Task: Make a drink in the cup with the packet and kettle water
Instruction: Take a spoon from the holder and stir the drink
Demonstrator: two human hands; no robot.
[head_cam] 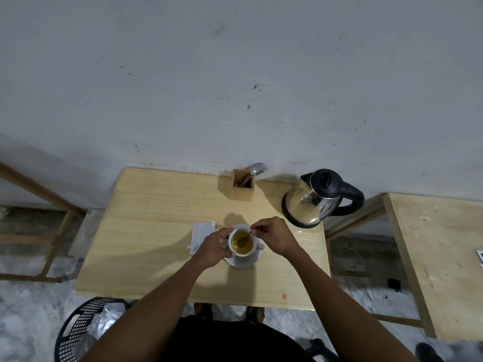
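A white cup (242, 253) holding yellow-brown liquid stands on a white saucer (245, 262) in the middle of the wooden table (156, 231). My left hand (214, 246) wraps the cup's left side. My right hand (274, 235) pinches the handle of a spoon (245, 237) whose bowl sits in the liquid. A white packet (201, 232) lies flat on the table just left of the cup. The steel kettle (313, 202) with a black lid and handle stands at the back right of the table.
A wooden holder (242, 188) with a spoon and fork stands at the back edge by the wall. A black mesh basket (86, 327) sits on the floor at the front left. A second wooden table (439, 257) is to the right.
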